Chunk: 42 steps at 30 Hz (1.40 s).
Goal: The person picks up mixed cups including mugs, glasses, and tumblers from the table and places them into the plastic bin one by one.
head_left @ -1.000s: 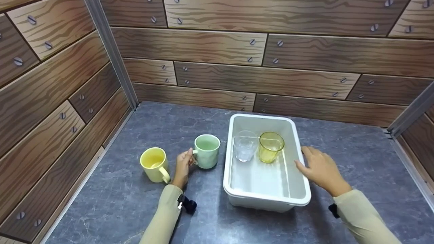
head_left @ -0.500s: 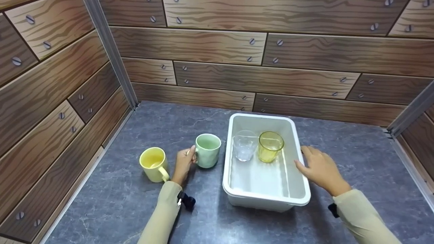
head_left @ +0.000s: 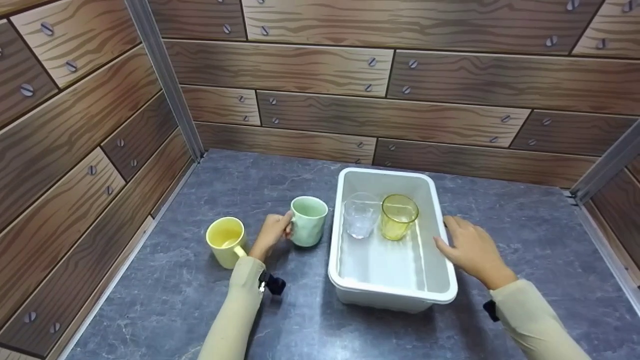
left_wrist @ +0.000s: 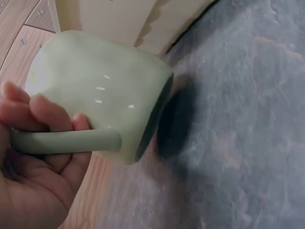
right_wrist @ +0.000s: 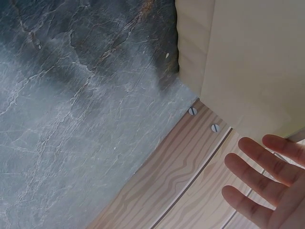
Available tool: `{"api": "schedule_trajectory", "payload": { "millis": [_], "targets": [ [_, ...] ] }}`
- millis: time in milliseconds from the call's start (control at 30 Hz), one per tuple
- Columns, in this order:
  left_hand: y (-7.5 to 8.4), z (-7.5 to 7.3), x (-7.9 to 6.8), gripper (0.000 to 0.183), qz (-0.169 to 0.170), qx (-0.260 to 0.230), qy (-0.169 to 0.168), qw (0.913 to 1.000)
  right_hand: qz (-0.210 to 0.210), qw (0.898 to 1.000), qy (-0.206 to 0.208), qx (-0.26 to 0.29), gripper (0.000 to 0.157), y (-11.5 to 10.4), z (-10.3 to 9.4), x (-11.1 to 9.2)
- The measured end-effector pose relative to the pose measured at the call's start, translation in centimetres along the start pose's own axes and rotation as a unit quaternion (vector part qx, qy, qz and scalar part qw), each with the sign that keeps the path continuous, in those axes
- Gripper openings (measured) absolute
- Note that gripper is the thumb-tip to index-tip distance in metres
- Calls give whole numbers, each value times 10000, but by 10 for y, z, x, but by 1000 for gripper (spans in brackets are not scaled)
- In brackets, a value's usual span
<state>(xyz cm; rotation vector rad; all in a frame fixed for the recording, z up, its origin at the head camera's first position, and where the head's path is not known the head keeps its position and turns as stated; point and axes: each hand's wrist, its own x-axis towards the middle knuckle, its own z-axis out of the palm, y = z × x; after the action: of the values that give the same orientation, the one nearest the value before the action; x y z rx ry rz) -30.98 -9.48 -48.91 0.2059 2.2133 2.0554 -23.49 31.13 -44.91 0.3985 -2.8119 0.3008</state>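
Over the last second the pale green ceramic mug (head_left: pixel 308 223) has shifted slightly toward 1 o'clock, the left hand (head_left: pixel 272 231) going with it. The mug is upright, just beside the white plastic bin (head_left: pixel 385 300), with its handle (left_wrist: pixel 66 142) at 9 o'clock. The left fingers curl round that handle and grip it. The left wrist view shows the mug's dark base beside its shadow; I cannot tell whether it touches the marbled grey tabletop (head_left: pixel 280 330).

The bin is at the mug's 3 to 4 o'clock. Inside it a clear glass tumbler (head_left: pixel 361 220) stands toward 10 o'clock and a yellow-tinted glass tumbler (head_left: pixel 397 224) near 12, both upright. At the bin's 3 o'clock the right hand (head_left: pixel 471 250) has its fingers straight and spread, thumb over the rim; I cannot tell whether they press the wall.

Between the green mug's 8 and 9 o'clock, beyond the left hand, stands a yellow mug (head_left: pixel 225 254), handle toward 4. Wood-print panels (head_left: pixel 320 67) with slotted screw heads (head_left: pixel 372 62) rise at 12 o'clock.
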Motion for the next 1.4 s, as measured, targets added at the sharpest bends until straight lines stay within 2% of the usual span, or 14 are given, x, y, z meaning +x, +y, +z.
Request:
{"api": "schedule_trajectory", "payload": {
  "millis": [133, 367, 667, 800, 900, 1233, 1400],
  "targets": [
    [-2, 1, 0, 52, -96, -522, 329, 9980, 35, 10000, -41, -6, 46, 0, 0, 0],
    [-16, 5, -1, 45, -255, -1571, 1017, 9820, 65, 10000, -27, 10, 47, 0, 0, 0],
    [-47, 5, 12, 41, -118, -2301, 1398, 9630, 14, 10000, -14, 24, 49, 1, 2, 1],
    [-50, 9, 14, 42, -131, -2570, 1673, 9517, -17, 10000, 1, 23, 49, 2, 1, 1],
    [-49, 13, 15, 44, -119, -2630, 1873, 9464, -24, 10000, 25, 89, 45, 2, 1, 1],
    [-44, 19, 16, 48, 101, -2742, 2002, 9405, -6, 9999, -18, 116, 44, 1, 0, 1],
    [-43, 22, 15, 50, 216, -2847, 1856, 9402, 57, 9999, -44, 116, 45, 1, 0, 1]
  ]
}}
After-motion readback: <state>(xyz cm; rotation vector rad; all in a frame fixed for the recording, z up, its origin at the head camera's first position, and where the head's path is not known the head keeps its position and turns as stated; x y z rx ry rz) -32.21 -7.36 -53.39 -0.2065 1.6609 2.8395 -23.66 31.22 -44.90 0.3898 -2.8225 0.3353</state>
